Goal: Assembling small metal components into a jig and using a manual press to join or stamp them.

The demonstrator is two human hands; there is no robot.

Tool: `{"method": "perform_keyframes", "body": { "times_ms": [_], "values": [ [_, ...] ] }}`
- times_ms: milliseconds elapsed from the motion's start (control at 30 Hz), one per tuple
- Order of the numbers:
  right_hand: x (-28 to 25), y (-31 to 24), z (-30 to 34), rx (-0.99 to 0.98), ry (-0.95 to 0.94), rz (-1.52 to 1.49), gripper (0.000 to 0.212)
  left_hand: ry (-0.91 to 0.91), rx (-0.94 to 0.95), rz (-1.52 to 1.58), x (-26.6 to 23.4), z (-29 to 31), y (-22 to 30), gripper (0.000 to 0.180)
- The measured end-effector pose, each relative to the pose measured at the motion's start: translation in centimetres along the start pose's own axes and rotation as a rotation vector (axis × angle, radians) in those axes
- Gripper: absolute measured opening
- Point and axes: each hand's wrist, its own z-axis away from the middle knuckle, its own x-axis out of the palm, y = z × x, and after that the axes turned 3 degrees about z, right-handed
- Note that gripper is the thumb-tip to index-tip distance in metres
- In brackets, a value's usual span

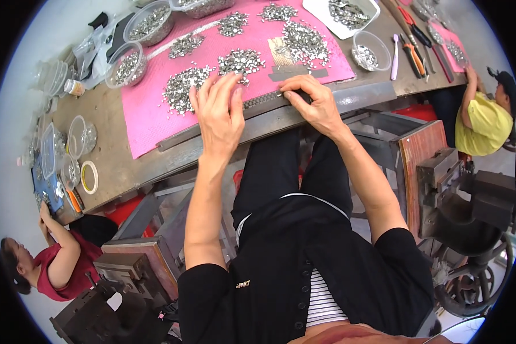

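Along the front edge of a pink mat [146, 123] lies a long grey metal bar [180, 137], with a row of small pieces [262, 100] set in it between my hands. My left hand [219, 114] is over the bar with its fingers stretched out, fingertips by the heaps of small shiny metal pieces [183, 89]. Thumb and forefinger of my right hand [318, 106] close together at the right end of the row; what they pinch is hidden, and a dark patch shows under the curled fingers. Another heap of metal pieces [241, 62] lies just beyond my left fingertips.
Clear tubs of metal pieces [126, 67] stand at the left, a white tray [312, 7] at the back. To the right are a round tub [378, 43], a pink toothbrush [395, 57] and orange-handled pliers [414, 60]. Co-workers sit left [69, 264] and right [484, 123].
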Motion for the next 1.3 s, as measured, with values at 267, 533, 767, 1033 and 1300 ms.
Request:
{"method": "perform_keyframes", "body": {
  "times_ms": [267, 533, 767, 1033, 1300],
  "values": [
    [0.6, -0.5, -0.3, 0.056, 0.023, 0.027, 0.015, -0.417, 0.117, -0.218, -1.9, -1.4, -1.1, 0.038],
    [0.0, -0.7, -0.7, 0.186, -0.062, -0.153, 0.018, -0.173, 0.027, -0.035, -1.9, 0.3, -1.0, 0.023],
    [0.5, -0.5, -0.5, 0.005, -0.024, 0.147, 0.021, -0.095, 0.047, -0.077, -0.9, 0.1, -0.8, 0.019],
    [0.2, -0.8, -0.9, 0.394, -0.07, -0.266, 0.018, -0.159, 0.066, -0.145, -1.7, -1.6, -2.5, 0.024],
    [0.0, -1.2, -1.0, 0.118, -0.052, -0.042, 0.018, -0.472, 0.051, -0.169, -3.4, -0.8, -2.9, 0.047]
  ]
}}
